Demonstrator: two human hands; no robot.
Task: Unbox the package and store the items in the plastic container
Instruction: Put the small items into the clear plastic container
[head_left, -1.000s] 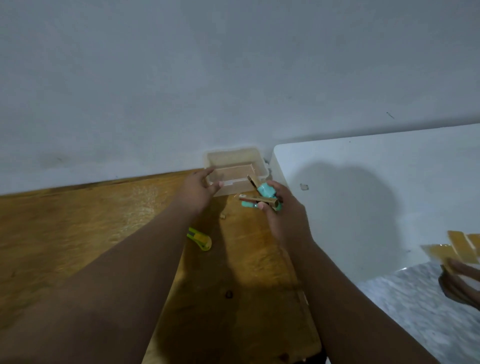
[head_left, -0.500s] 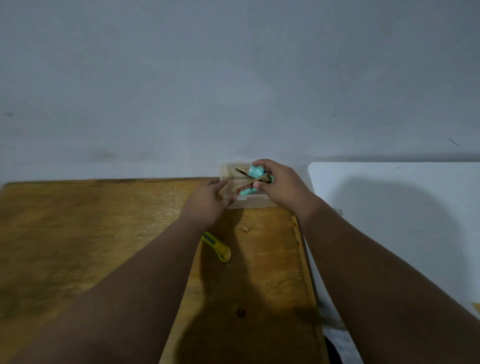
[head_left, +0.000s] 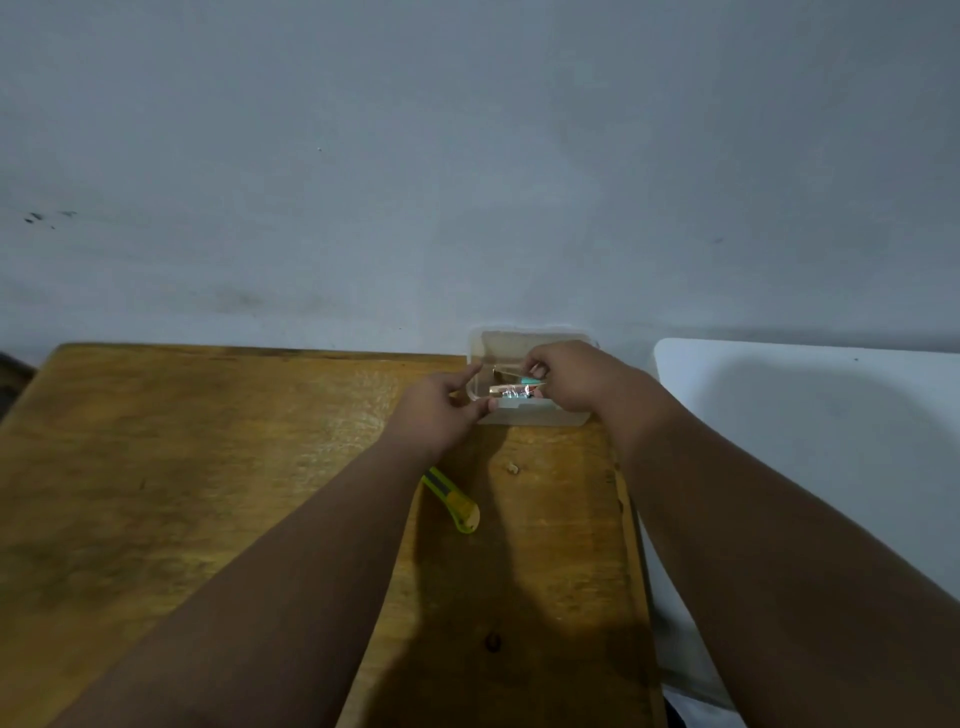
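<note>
Head view: right hand (head_left: 576, 384), grip pinched on the teal-and-tan items (head_left: 517, 388), lowers them into the plastic container (head_left: 530, 415) at the worktop's (head_left: 208, 467) far edge; left hand (head_left: 436, 410) clasps its rim. Release low, keeping the container braced.

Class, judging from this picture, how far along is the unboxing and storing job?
Nearly done. The items are out of their package and inside the plastic container. The right hand holds them there; the left hand steadies the container's rim. Left: let go. The yellow cutter lies unused.

wooden table (head_left: 208, 467), plastic container (head_left: 530, 417), yellow cutter (head_left: 457, 504)
</note>
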